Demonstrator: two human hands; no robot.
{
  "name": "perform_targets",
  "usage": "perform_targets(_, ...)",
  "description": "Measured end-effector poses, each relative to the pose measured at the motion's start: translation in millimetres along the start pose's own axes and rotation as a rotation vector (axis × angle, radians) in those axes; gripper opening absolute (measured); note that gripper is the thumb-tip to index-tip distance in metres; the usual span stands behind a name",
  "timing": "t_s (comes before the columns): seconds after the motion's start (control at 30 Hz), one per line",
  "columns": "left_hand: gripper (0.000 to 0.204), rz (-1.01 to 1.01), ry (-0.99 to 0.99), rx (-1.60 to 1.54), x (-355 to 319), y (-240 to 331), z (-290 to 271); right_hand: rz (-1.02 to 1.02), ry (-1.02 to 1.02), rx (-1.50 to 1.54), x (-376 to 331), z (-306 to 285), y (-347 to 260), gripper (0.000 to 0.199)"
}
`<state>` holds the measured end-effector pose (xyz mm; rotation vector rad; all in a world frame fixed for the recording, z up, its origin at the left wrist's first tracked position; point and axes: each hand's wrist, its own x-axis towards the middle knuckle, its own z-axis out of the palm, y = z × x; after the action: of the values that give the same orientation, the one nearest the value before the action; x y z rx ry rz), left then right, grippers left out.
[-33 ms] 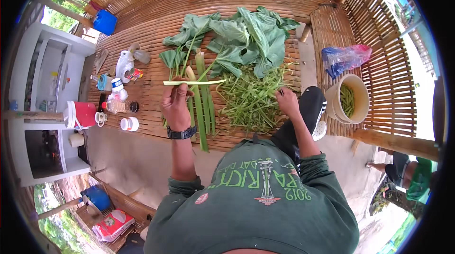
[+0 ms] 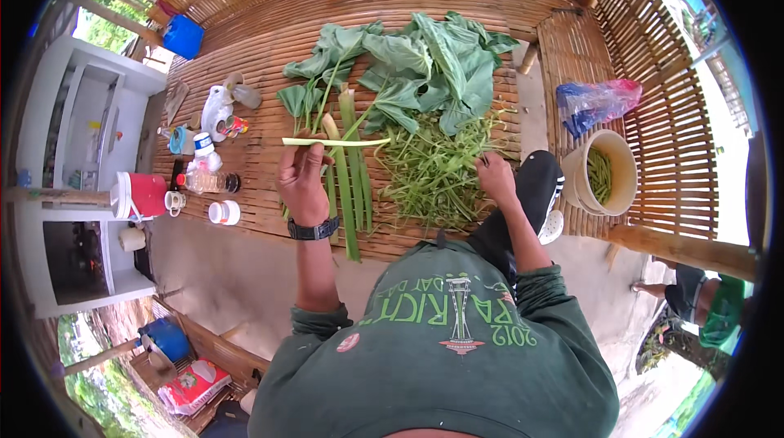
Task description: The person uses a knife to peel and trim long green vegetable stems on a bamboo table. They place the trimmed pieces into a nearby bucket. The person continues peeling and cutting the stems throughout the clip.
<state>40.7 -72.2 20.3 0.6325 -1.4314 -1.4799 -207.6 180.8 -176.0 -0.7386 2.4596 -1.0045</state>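
My left hand, with a dark watch on its wrist, pinches a pale green peeled stalk that lies crosswise between the fingertips. Below it, several long unpeeled green stalks rest on the bamboo slats. My right hand is closed at the right side of a heap of green peelings. A small dark bit shows at its fingers, too little to name. Large limp green leaves are piled just beyond the peelings, some still on their stems.
The bamboo platform bears bottles, a white-lidded jar and a red-and-white cooler at the left. On the right, a cream bucket holds cut green pieces, beside a crumpled plastic bag. Another person's leg shows at far right.
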Motion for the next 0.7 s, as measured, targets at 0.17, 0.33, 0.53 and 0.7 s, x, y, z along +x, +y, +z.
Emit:
perform_targets(0.17, 0.024, 0.049, 0.012, 0.086, -12, 6, 14, -0.088, 0.014, -0.26, -26, -7, -60, 0.056)
perform_targets(0.33, 0.022, 0.098, -0.057, 0.152, -33, 1, 39, -0.293, 0.006, 0.088, -53, -58, -158, 0.056)
perform_targets(0.53, 0.023, 0.097, -0.089, 0.255, -49, 2, 60, -0.581, -0.202, 0.376, -80, -92, -222, 0.054)
perform_targets(0.7, 0.028, 0.262, -0.196, 0.373, -49, 1, 59, -0.592, -0.31, 0.388, -88, -90, -234, 0.057)
